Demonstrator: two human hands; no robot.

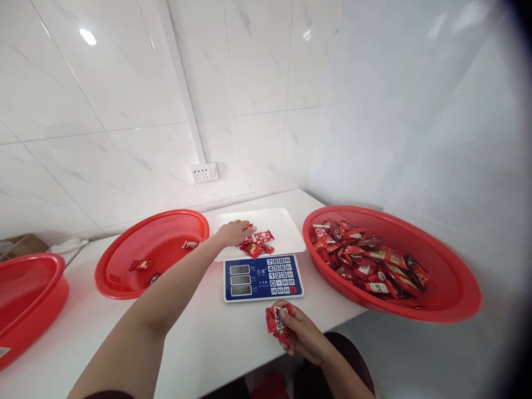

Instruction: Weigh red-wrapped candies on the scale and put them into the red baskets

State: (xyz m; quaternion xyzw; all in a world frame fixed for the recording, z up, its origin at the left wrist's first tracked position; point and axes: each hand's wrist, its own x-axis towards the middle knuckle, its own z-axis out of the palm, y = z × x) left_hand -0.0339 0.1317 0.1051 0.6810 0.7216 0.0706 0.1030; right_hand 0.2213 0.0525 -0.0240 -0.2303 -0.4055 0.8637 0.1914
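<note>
My left hand [233, 233] reaches onto the white tray [288, 241] of a digital scale. Its fingers stretch over a small pile of red snack packets [260, 238], touching the ones on the left side. Part of that pile is hidden under the fingers. Close to the table's front edge, my right hand [305, 335] is closed around red snack packets [277, 320] with white lettering. The scale's blue keypad panel [264, 278] faces me, between the two hands. Digits on its grey displays are too faint to read.
A large red basket [453, 296] on the right holds many red packets. On the left, another red basket [118, 271] has several scattered packets. A third red basket [37, 327] stands at the far left. A wall socket [205, 173] sits behind the scale.
</note>
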